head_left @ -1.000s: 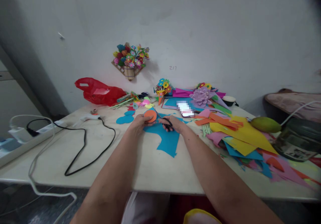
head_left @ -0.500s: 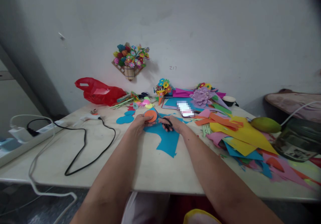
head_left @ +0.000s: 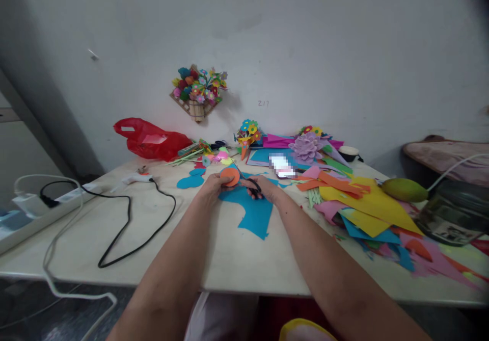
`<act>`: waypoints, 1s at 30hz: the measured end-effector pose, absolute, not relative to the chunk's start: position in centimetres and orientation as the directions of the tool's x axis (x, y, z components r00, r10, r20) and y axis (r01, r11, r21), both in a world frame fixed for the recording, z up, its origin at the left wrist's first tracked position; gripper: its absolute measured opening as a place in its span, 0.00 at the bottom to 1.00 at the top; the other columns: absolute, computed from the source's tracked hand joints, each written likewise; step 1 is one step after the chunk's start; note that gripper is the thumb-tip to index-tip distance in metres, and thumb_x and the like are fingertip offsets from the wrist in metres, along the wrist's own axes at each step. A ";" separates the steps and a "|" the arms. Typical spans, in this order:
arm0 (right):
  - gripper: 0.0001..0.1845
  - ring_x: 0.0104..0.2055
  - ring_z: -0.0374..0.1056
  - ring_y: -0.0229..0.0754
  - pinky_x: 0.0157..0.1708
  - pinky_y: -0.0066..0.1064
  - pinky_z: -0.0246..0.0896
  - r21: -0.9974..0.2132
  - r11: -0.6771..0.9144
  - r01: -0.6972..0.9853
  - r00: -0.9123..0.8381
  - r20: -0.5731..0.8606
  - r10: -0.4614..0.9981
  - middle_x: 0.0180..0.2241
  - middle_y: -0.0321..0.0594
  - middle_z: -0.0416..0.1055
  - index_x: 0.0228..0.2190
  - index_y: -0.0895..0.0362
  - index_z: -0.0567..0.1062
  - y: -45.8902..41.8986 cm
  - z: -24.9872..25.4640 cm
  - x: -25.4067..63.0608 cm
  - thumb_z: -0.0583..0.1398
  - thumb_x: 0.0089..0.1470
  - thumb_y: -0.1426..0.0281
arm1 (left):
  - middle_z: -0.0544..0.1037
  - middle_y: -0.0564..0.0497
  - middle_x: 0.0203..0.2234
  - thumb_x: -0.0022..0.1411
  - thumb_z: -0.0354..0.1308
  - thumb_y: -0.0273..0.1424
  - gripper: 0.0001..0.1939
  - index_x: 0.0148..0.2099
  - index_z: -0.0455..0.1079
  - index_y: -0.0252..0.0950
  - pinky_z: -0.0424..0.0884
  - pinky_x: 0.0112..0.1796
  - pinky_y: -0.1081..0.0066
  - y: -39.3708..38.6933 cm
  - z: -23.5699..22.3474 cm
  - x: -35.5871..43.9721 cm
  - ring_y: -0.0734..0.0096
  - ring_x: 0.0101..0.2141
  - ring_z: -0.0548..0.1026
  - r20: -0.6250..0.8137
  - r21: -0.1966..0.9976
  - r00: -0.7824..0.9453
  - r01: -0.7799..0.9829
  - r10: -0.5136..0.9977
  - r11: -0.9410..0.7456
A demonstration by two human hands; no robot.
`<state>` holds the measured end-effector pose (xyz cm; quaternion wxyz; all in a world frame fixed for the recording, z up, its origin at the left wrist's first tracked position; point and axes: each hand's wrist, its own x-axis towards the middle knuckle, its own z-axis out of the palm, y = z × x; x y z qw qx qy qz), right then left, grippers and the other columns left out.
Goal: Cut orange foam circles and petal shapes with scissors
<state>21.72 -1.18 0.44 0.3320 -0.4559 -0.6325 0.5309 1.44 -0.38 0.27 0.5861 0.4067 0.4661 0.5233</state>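
My left hand [head_left: 214, 184] is closed on an orange disc [head_left: 229, 177], pinching it together with a blue sheet [head_left: 257, 213] beneath. In my right hand [head_left: 263, 187] is a pair of scissors [head_left: 255, 187] with black handles, my fingers through the loops. The blades point up and left, along the right side of the orange disc. Below both hands the blue sheet hangs down with a curved notch in its left side. Several cut blue discs [head_left: 187, 182] lie on the table just left of my left hand.
A phone [head_left: 281, 165] lies beyond my right hand. Coloured sheets and scraps [head_left: 359, 203] pile up at the right, near a jar [head_left: 454, 213] and a green-yellow fruit [head_left: 405, 190]. At the left are a black cable [head_left: 130, 229], a power strip [head_left: 38, 218] and a red bag [head_left: 153, 142].
Almost nothing differs. Both hands keep nearly the same place, with the disc, sheet and scissors held as before.
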 end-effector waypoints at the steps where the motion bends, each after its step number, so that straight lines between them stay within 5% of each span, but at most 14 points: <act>1: 0.19 0.16 0.63 0.30 0.14 0.22 0.45 -0.974 0.021 0.227 -0.366 -0.065 0.929 0.18 0.30 0.71 0.29 0.56 0.74 -1.2 0.5 21.7 0.70 0.67 0.60 | 0.86 0.42 0.27 0.55 0.74 0.18 0.06 0.36 0.82 0.29 0.81 0.26 0.74 -0.3 0.2 1.4 0.62 0.27 0.86 -0.117 0.964 0.018 -0.236 0.993 0.118; 30: 0.17 0.15 0.60 0.31 0.13 0.22 0.41 -0.975 -0.017 0.220 -0.334 -0.091 0.938 0.17 0.29 0.69 0.30 0.57 0.76 -1.3 0.5 21.6 0.72 0.64 0.60 | 0.88 0.40 0.32 0.59 0.71 0.18 0.07 0.41 0.82 0.29 0.82 0.27 0.73 0.5 -0.7 0.8 0.60 0.29 0.87 -0.128 0.956 0.041 -0.263 0.991 0.134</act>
